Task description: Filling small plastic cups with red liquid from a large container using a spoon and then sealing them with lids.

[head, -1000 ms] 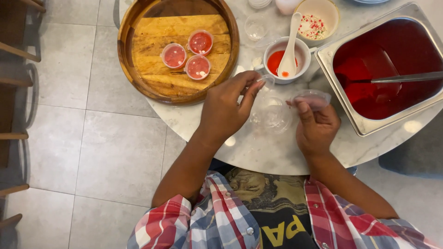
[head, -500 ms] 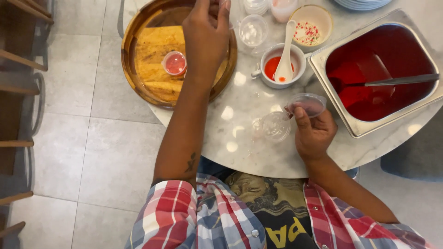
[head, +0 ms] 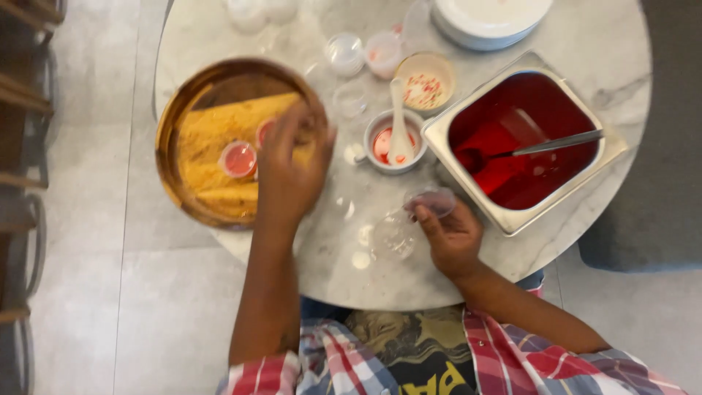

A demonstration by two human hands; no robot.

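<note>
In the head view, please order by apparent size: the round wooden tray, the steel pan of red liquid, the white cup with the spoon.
1. Round wooden tray and steel pan: they look alike, so I cannot rank them.
2. White cup: clearly smallest.

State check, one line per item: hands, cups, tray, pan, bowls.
left hand: over the wooden tray, fingers curled down; grip hidden
right hand: holds clear lid at its fingertips
clear lid: off any cup
wooden tray: carries filled cups on yellow cloth
filled cup: red contents
steel pan: red liquid, ladle resting inside
white bowl: red liquid, spoon in it
</note>
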